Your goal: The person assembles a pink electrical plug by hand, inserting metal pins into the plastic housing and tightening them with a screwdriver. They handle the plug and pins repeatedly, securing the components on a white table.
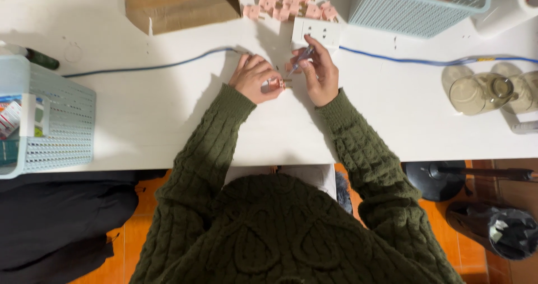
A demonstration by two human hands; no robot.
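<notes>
left hand (255, 77) grips pink plug (275, 84), right hand (319, 71) holds screwdriver (301, 56) nearby.

left hand (255, 77): grips pink plug (275, 84) | right hand (319, 74): grips screwdriver (301, 56) | white table (168, 104)

My sleeves (358, 149) are thick knitted wool, rough. The table (168, 110) is smooth and matt, the basket (403, 12) ribbed plastic, the box (179, 6) plain cardboard.
</notes>
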